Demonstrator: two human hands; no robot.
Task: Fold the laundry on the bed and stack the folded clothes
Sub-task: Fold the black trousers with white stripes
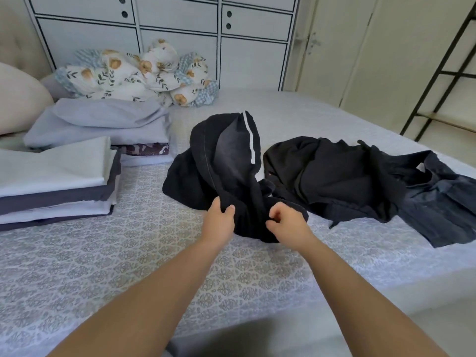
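Both hands out front over the bed [128, 266], w/ patterned grey-white cover. Left hand [219, 222] grips the near edge of a black garment [226, 163], thumb on top, fingers curled under the fabric. Right hand [286, 222] pinches the same garment just beside it, fingers curled into the cloth. Garment is bunched up mid-bed, part of it raised, w/ a white stripe [249, 136] running down one side.

To its right, touching or nearly so, a second heap of dark clothes [347, 176] lies crumpled, spreading toward the bed's right edge.

Left side: stack of folded white and dark grey pieces [56, 181]. Behind that, folded pale blue-grey linen [103, 124] atop a dark patterned piece. Further back, a floral bundle [139, 73] against white cabinets [180, 29]. Beige pillow [18, 99] at far left.
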